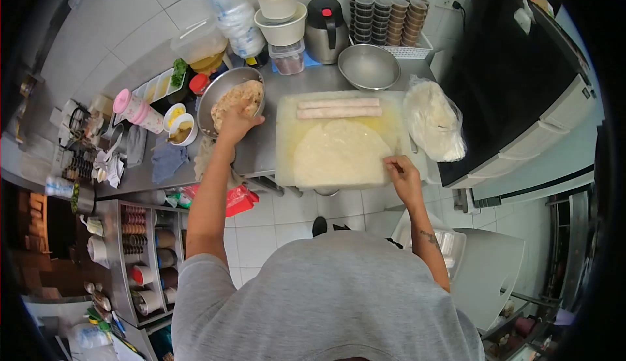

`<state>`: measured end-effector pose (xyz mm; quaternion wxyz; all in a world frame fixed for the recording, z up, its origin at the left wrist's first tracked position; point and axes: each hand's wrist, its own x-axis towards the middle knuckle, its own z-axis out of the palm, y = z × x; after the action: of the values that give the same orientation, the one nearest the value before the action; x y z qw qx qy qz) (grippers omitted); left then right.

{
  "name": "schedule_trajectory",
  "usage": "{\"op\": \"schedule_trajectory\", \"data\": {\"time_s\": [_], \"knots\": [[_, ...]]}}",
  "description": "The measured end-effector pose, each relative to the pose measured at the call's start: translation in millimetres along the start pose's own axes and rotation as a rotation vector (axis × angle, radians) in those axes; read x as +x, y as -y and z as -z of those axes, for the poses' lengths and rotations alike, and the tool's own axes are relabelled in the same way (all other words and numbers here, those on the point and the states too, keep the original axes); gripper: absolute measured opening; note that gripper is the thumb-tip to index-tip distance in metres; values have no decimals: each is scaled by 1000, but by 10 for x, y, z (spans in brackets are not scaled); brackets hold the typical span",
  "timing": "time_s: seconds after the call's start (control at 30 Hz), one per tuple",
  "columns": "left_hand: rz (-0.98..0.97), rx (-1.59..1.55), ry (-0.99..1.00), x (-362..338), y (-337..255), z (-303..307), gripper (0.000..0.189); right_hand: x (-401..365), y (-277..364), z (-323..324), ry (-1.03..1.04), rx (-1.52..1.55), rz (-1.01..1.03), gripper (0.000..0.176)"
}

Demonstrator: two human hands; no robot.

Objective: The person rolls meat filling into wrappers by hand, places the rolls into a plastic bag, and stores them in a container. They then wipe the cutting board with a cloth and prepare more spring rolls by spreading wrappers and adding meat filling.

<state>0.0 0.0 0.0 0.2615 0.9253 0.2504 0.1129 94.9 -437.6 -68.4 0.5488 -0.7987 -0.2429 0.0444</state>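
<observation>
My left hand (237,126) reaches into a metal mixing bowl (203,110), its fingertips in a pale pinkish minced filling (236,99). The thumb stands apart from the fingers, whose tips are partly hidden. A thin, rounded sheet of dough (339,155) lies flat on a whitish cutting board (285,123). At the sheet's right edge, my right hand (405,177) has thumb and fingers pinched together on the dough's rim. Behind the sheet, two long pale rolls (339,108) lie side by side on the board.
A plastic bag of dough (435,120) sits right of the board. Behind it stand an empty metal bowl (369,67), a steel jug (326,31) and stacked lidded cups (391,22). Small white bowls (183,129) and a blue cloth (170,163) are at left. A dark fridge (521,67) borders the right.
</observation>
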Motion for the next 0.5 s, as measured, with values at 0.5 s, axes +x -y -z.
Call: {"op": "schedule_trajectory", "data": {"time_s": [0.5], "knots": [[-606,-135,288,-999,-1382,-950,41,62,253,77,57,-101,57,23]]}}
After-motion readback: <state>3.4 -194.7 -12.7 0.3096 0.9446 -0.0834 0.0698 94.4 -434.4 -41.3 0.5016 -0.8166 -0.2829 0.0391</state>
